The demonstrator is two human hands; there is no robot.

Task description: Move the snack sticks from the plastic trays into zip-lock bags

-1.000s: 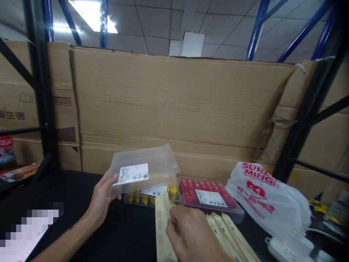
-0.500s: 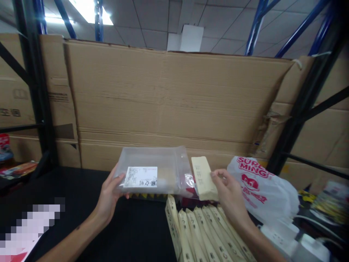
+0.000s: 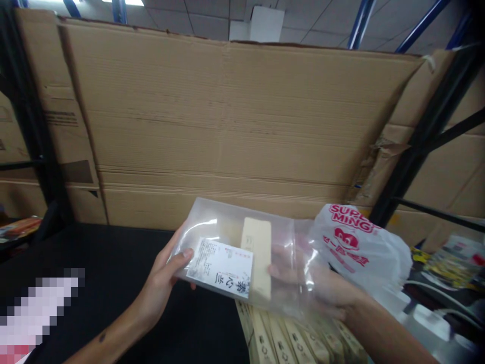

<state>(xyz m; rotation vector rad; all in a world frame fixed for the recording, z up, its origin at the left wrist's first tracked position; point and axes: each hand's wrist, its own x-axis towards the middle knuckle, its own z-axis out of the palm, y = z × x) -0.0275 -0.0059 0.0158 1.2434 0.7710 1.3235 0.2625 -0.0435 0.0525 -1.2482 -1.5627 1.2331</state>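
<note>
My left hand (image 3: 162, 278) grips the closed left end of a clear plastic bag (image 3: 223, 222), thumb on top. A white label (image 3: 222, 268) with black characters is on the bag's front. My right hand (image 3: 303, 278) has gone inside the bag through its right end and shows hazily through the film. Its fingers hold a cream paper packet (image 3: 257, 253), which stands upright in the bag beside the label. Below the bag, a row of similar cream packets (image 3: 291, 338) is partly covered by it.
A white plastic carrier bag (image 3: 364, 253) with red print lies to the right, near white power sockets (image 3: 428, 323). Cardboard (image 3: 227, 116) forms the back wall between dark metal posts. Snack packs (image 3: 454, 263) lie at far right; a pixelated patch covers the lower left.
My right hand has moved left, carrying the cream packet from outside into the clear bag. The bag has tilted and come nearer. The view has tipped downward.
</note>
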